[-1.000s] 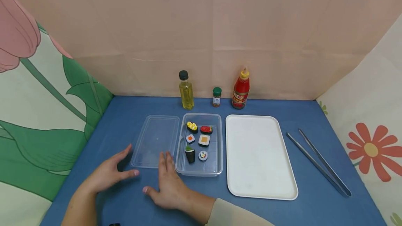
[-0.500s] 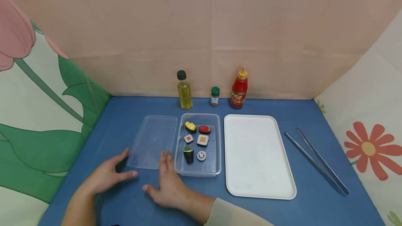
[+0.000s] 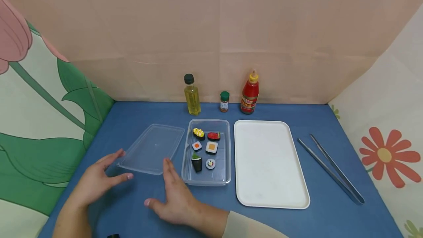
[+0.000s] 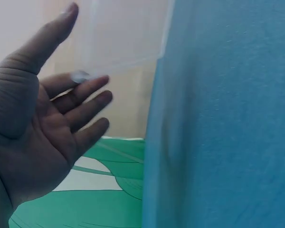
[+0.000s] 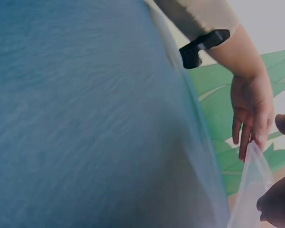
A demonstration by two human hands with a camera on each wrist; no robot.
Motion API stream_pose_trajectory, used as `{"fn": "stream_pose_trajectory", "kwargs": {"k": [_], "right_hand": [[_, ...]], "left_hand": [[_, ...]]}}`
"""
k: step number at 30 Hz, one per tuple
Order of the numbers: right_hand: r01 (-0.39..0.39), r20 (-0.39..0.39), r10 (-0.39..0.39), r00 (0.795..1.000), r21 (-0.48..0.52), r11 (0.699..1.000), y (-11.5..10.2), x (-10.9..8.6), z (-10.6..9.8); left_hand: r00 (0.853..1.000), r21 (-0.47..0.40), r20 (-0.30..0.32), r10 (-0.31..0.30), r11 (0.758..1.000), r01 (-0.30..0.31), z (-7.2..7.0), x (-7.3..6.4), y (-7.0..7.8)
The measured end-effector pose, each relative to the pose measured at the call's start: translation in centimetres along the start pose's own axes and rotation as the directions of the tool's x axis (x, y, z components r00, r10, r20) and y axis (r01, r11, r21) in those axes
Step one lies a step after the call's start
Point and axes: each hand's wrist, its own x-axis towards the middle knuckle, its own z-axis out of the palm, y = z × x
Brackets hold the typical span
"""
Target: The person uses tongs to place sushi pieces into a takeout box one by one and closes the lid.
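In the head view a clear, flat plastic lid (image 3: 153, 148) lies between my hands at a slant, left of a clear plastic container (image 3: 222, 173). My left hand (image 3: 96, 183) has its fingertips at the lid's near left corner, thumb spread away. Loosely extended fingers of the left hand (image 4: 42, 128) meet the lid corner (image 4: 128, 33) in the left wrist view. My right hand (image 3: 180, 199) holds its fingers straight up against the lid's near right corner. Only part of the right hand (image 5: 280, 199) shows in the right wrist view. Several sushi pieces (image 3: 211, 147) sit inside the container.
A white tray (image 3: 271, 164) lies right of the container, and metal tongs (image 3: 333, 172) lie beyond it. Along the back wall stand an oil bottle (image 3: 192, 98), a green-capped jar (image 3: 224, 102) and a red sauce bottle (image 3: 249, 96).
The lid has shifted left and turned, its near left corner swinging outward, away from the container. My left hand has moved left with it; the right hand has moved slightly left.
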Motion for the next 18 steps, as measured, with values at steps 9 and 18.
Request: {"fn": "stream_pose_trajectory", "kwargs": {"k": [9, 18], "right_hand": [[0.036, -0.072, -0.039, 0.997, -0.038, 0.999, -1.7, -0.6, -2.2], [0.083, -0.148, -0.076, 0.986, 0.043, 0.996, -2.2, -0.6, -5.2]], "left_hand": [[0.967, -0.001, -0.239, 0.085, 0.996, -0.087, -0.3, 0.3, 0.5], [0.905, -0.105, -0.419, 0.075, 0.986, -0.131, 0.4, 0.8, 1.4]]}}
